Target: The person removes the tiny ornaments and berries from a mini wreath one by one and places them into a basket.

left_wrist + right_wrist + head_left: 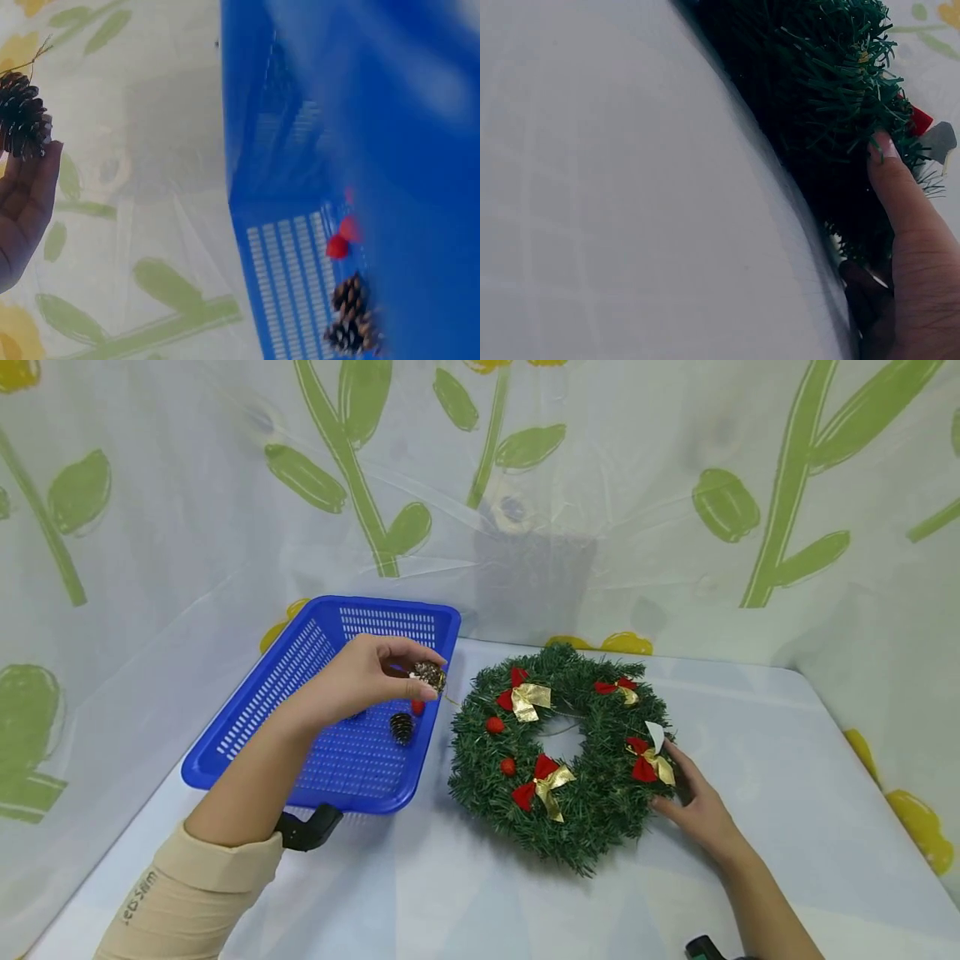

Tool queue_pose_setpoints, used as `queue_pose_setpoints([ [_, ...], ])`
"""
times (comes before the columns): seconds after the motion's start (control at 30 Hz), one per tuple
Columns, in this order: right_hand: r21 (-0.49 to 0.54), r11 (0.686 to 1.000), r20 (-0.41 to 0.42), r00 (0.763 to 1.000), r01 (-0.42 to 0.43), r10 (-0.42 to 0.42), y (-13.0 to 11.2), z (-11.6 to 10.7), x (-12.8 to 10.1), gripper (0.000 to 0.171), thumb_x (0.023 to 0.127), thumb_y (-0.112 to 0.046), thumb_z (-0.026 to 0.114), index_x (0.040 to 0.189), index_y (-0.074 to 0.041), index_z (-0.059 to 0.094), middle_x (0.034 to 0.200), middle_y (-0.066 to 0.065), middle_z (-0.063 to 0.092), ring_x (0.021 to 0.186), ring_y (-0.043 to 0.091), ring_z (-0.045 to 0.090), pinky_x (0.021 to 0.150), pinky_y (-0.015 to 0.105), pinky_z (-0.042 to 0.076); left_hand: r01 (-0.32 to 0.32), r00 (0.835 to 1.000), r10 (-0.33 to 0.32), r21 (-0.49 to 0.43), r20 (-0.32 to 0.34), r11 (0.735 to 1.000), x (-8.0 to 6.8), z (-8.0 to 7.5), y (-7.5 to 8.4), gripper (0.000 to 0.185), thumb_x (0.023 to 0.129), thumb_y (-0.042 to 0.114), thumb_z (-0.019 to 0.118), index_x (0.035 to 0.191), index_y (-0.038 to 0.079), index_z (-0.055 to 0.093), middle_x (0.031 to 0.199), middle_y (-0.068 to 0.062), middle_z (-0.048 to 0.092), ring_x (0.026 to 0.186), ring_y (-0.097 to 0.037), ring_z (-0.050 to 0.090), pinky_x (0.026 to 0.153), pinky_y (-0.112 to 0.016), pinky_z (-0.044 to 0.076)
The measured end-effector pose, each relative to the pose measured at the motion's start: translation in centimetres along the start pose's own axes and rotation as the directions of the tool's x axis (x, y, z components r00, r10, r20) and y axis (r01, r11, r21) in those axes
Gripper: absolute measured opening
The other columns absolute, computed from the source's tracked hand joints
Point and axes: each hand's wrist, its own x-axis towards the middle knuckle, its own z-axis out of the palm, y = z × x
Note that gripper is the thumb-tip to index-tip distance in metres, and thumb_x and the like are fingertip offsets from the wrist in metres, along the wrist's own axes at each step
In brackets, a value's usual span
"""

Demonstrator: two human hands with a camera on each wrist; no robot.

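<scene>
Pinching a pinecone (429,675) over the basket (255,706) rim, left hand (360,681) nearing the wreath (600,814), right hand (693,806) lying relaxed, touching its outer edge, bare desk (787,777) stretching beyond.

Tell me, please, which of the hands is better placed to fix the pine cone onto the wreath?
Probably the left hand: it already pinches the pine cone just beside the wreath. The right hand rests against the wreath's outer edge, steadying it.

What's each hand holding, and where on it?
Left hand pinches a pine cone by its body. Right hand touches the wreath at its outer edge.
</scene>
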Motion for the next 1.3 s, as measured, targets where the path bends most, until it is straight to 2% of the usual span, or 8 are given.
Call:
queue_pose_setpoints([
  [0.07, 0.001, 1.000, 0.000, 1.000, -0.006, 0.006, 0.0, 0.1, 0.0, 0.086, 0.085, 0.001, 0.064, 0.153, -0.016, 0.015, 0.151, 0.031, 0.014, 0.138, 0.002, 0.020, 0.097, -0.002, 0.021, -0.012, 1.000, 0.011, 0.034, 0.029, 0.999, 0.3, -0.5, 0.0, 0.038, 0.081, 0.026, 0.076, 0.115, 0.013, 0.068, 0.101, -0.003, 0.070, 0.087, -0.015, 0.067, 0.076, -0.032, 0.052],
  [0.2, -0.001, 1.000, 0.003, 1.000, -0.028, 0.028, 0.0, 0.1, 0.0, 0.087, 0.085, -0.001, 0.065, 0.153, -0.018, 0.014, 0.153, 0.029, 0.013, 0.138, 0.043, 0.015, 0.097, -0.002, 0.021, -0.028, 0.995, 0.022, 0.066, 0.092, 0.997, 0.9, -1.5, -0.4, 0.039, 0.082, 0.025, 0.075, 0.118, 0.012, 0.067, 0.100, -0.003, 0.071, 0.082, -0.016, 0.066, 0.075, -0.032, 0.050],
  [0.3, 0.001, 0.999, 0.002, 0.999, -0.039, 0.039, -0.1, 0.1, 0.0, 0.088, 0.085, -0.001, 0.066, 0.153, -0.019, 0.014, 0.153, 0.028, 0.012, 0.133, 0.053, 0.014, 0.096, -0.002, 0.021, -0.048, 0.991, 0.038, 0.075, 0.126, 0.996, 1.4, -2.3, -0.9, 0.038, 0.083, 0.026, 0.074, 0.118, 0.013, 0.067, 0.102, -0.003, 0.070, 0.084, -0.017, 0.065, 0.075, -0.032, 0.050],
  [0.63, -0.008, 1.000, -0.006, 1.000, -0.028, 0.028, 0.1, -0.1, 0.0, 0.087, 0.085, 0.000, 0.065, 0.153, -0.017, 0.015, 0.152, 0.031, 0.012, 0.136, 0.047, 0.015, 0.097, -0.002, 0.021, 0.026, 0.989, -0.027, 0.009, 0.144, 1.000, 3.8, -4.1, -3.6, 0.038, 0.088, 0.029, 0.068, 0.123, 0.014, 0.065, 0.115, -0.005, 0.067, 0.105, -0.020, 0.062, 0.093, -0.042, 0.048],
  [0.87, 0.001, 1.000, -0.011, 1.000, 0.016, -0.016, 0.3, 0.1, 0.0, 0.086, 0.084, 0.003, 0.065, 0.153, -0.015, 0.016, 0.151, 0.032, 0.014, 0.137, 0.004, 0.019, 0.099, -0.001, 0.021, 0.125, 0.990, -0.122, -0.028, 0.074, 0.992, 4.7, -5.1, -5.4, 0.044, 0.088, 0.032, 0.067, 0.125, 0.009, 0.062, 0.128, -0.009, 0.059, 0.113, -0.022, 0.055, 0.097, -0.046, 0.044],
  [1.07, 0.009, 1.000, -0.019, 0.999, 0.026, -0.026, 0.2, 0.1, -0.1, 0.086, 0.083, 0.003, 0.065, 0.153, -0.014, 0.017, 0.150, 0.033, 0.015, 0.126, -0.015, 0.021, 0.098, -0.001, 0.022, 0.161, 0.980, -0.162, 0.014, 0.114, 0.987, 5.6, -5.0, -7.3, 0.046, 0.088, 0.029, 0.068, 0.124, 0.003, 0.060, 0.122, -0.012, 0.061, 0.111, -0.026, 0.055, 0.098, -0.049, 0.042],
  [1.13, 0.009, 1.000, -0.012, 1.000, 0.014, -0.014, 0.3, 0.1, 0.0, 0.086, 0.084, 0.001, 0.065, 0.153, -0.014, 0.016, 0.151, 0.032, 0.014, 0.131, -0.009, 0.021, 0.098, -0.001, 0.021, 0.183, 0.975, -0.186, 0.030, 0.124, 0.983, 5.8, -5.0, -8.3, 0.046, 0.087, 0.028, 0.069, 0.123, 0.001, 0.060, 0.119, -0.012, 0.062, 0.108, -0.025, 0.056, 0.097, -0.048, 0.044],
  [1.3, -0.005, 1.000, -0.009, 1.000, -0.021, 0.021, 0.3, 0.1, 0.0, 0.086, 0.084, 0.000, 0.066, 0.153, -0.016, 0.016, 0.152, 0.029, 0.014, 0.139, 0.039, 0.017, 0.097, -0.001, 0.021, 0.231, 0.964, -0.231, 0.011, 0.133, 0.973, 5.9, -4.8, -10.6, 0.049, 0.086, 0.026, 0.070, 0.126, 0.000, 0.058, 0.124, -0.016, 0.059, 0.114, -0.029, 0.053, 0.101, -0.051, 0.040],
])
